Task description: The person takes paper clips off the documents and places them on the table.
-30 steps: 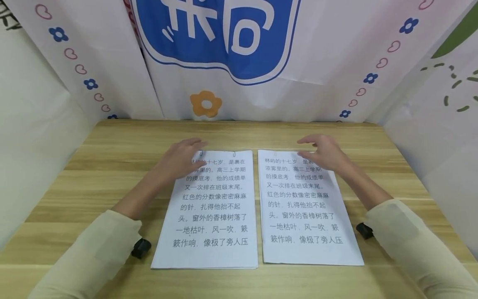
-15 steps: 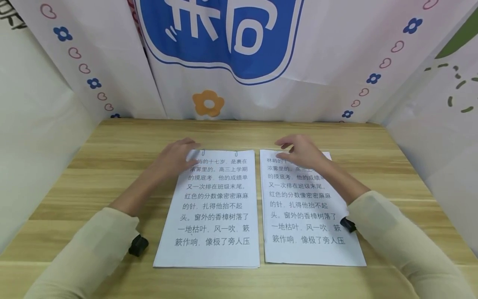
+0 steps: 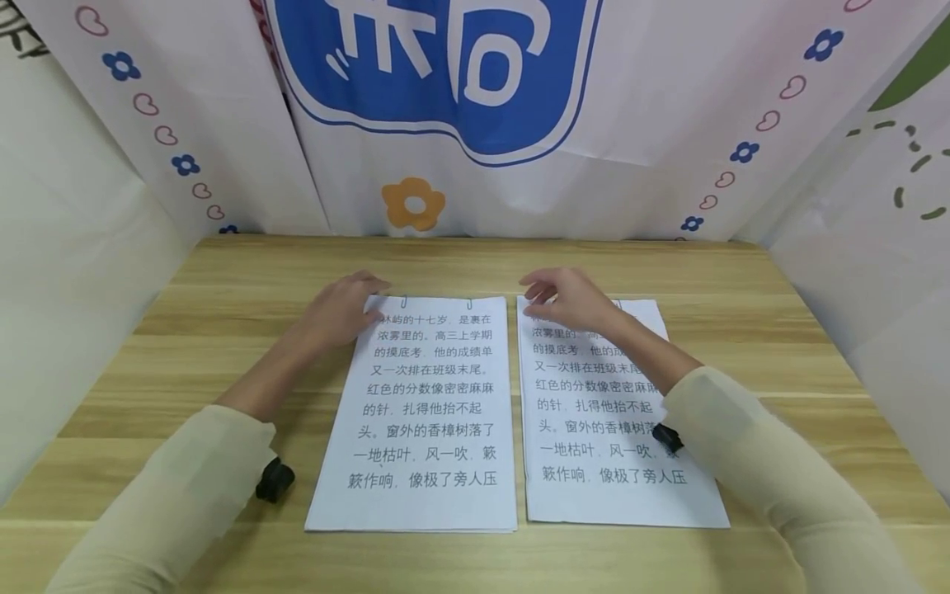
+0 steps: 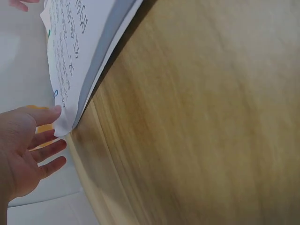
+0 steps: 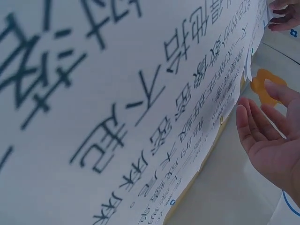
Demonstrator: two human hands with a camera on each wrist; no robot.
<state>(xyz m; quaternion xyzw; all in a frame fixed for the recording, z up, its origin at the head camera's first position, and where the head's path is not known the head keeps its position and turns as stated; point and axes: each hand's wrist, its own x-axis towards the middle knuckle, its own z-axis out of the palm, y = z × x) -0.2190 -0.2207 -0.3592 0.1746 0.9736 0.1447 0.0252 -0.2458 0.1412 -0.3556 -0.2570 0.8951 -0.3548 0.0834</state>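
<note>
Inspector: How are your hands standing?

Operator: My left hand [image 3: 337, 313] is hanging half open at the upper-left corner of the left stack of printed sheets [image 3: 416, 429], thumb parted from the fingers; I cannot tell whether it is touching the paper. My right hand [image 3: 571, 299] is curving loosely, thumb apart, over the upper-left corner of the right stack of printed sheets [image 3: 594, 417]. Neither is gripping anything.

Inspector: What is changing?

Operator: The right hand is shifting leftward along its stack's top edge; the left is drawing slightly outward. Both stacks are staying flat, side by side, on the wood-grain table [image 3: 445, 569]. In my judgement, the hands are taking up matching corners, and the pages are remaining undisturbed.

Inspector: And farther out?

Operator: A blue paper clip [image 4: 56, 93] and a green paper clip [image 4: 48, 33] are holding the left stack's top edge; a yellow paper clip [image 5: 221, 121] is sitting on the right's. A white banner bearing an orange flower [image 3: 413, 204] is hanging behind.
</note>
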